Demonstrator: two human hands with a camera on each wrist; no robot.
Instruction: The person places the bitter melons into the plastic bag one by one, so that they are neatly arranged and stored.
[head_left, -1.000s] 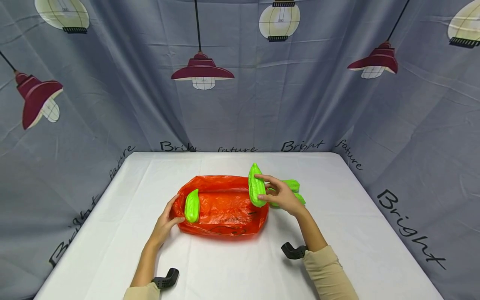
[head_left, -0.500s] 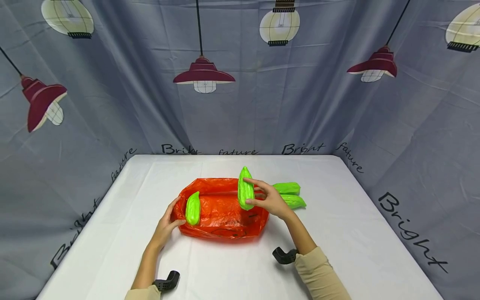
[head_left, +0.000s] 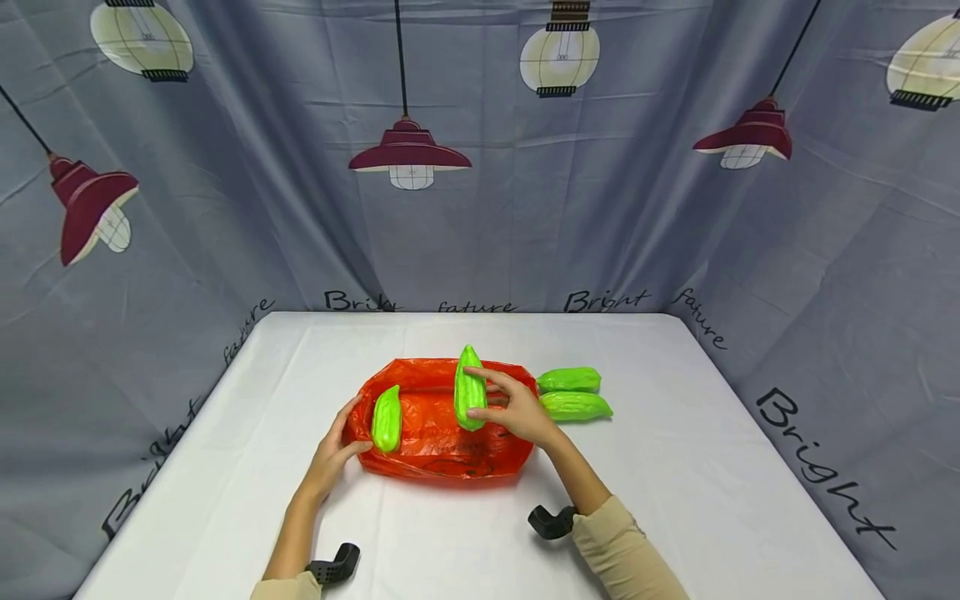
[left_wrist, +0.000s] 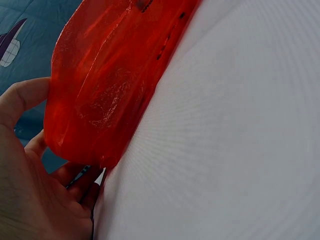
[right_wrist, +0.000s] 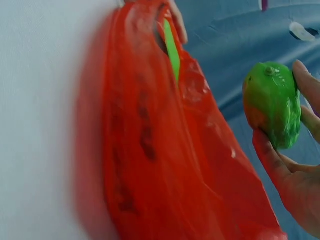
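Observation:
A red plastic bag (head_left: 438, 421) lies with its mouth spread on the white table in the head view. My left hand (head_left: 330, 454) holds its left end, fingers along the outer side and thumb at the front rim; in the left wrist view the thumb touches the bag's edge. One green bitter melon (head_left: 387, 419) lies inside at the left. My right hand (head_left: 521, 412) pinches another bitter melon (head_left: 468, 392) between thumb and fingers, upright over the bag's opening. The right wrist view shows the held melon's (right_wrist: 275, 102) stem end, apart from the bag.
Two more bitter melons (head_left: 568, 379) lie side by side on the table, just right of the bag. A white cloth covers the table (head_left: 720, 483). Grey curtains (head_left: 487, 233) printed with lamps stand behind and at both sides.
My right hand has carried its bitter melon leftward from the bag's right edge to over its middle, uncovering the two melons on the table. My left hand stays at the bag's left end.

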